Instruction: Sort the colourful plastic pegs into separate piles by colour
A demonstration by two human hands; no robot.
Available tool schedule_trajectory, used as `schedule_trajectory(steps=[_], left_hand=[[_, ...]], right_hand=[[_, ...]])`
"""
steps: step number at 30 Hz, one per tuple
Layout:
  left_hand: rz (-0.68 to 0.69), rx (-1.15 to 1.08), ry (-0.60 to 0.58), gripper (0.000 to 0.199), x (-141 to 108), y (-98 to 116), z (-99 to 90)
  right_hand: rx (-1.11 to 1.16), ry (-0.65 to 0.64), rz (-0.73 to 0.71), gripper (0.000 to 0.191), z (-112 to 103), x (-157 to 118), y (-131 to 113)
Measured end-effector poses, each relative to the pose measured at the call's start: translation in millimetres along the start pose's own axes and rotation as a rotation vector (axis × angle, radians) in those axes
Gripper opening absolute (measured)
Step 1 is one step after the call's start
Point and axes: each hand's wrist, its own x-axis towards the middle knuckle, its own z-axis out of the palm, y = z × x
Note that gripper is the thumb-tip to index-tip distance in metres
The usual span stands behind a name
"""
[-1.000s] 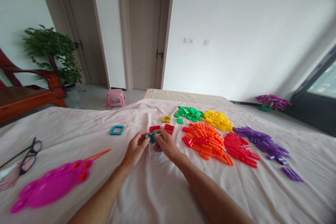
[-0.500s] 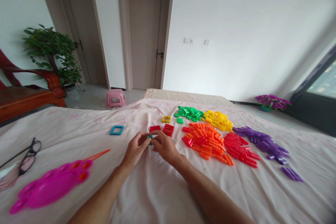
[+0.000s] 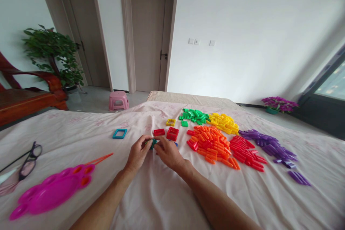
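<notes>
Both hands meet over the cloth-covered surface, fingers pinched round a small green piece (image 3: 153, 143) that they mostly hide. My left hand (image 3: 138, 152) grips it from the left, and my right hand (image 3: 169, 153) from the right. Just beyond the fingertips lie a flat red frame (image 3: 159, 132) and red square frames (image 3: 172, 133). A blue piece (image 3: 175, 143) shows partly behind my right hand. Farther back sits a yellow square frame (image 3: 170, 122), with a small green block (image 3: 184, 124) beside it. To the left lies a blue square frame (image 3: 120, 133).
Piles of green (image 3: 195, 115), yellow (image 3: 224, 123), orange (image 3: 212, 143), red (image 3: 246, 152) and purple pieces (image 3: 269, 143) spread on the right. At left are a pink palette-like tray (image 3: 56, 192), orange sticks (image 3: 99, 159) and glasses (image 3: 31, 160). A pink stool (image 3: 119, 101) stands beyond.
The fingers have shifted slightly round the green piece, showing more of its green side. More of the blue piece behind my right hand shows. Everything else stays put.
</notes>
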Motion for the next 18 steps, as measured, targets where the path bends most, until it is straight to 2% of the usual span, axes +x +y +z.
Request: schedule_trajectory(steps=[8, 18], left_hand=[[-0.005, -0.031, -0.030, 0.029, -0.9, 2.2, 2.5], [0.014, 0.004, 0.011, 0.023, -6.7, 10.0, 8.4]], right_hand=[[-0.157, 0.047, -0.004, 0.031, 2.9, -1.7, -0.9], [-0.261, 0.058, -0.004, 0.033, 1.9, -1.0, -6.6]])
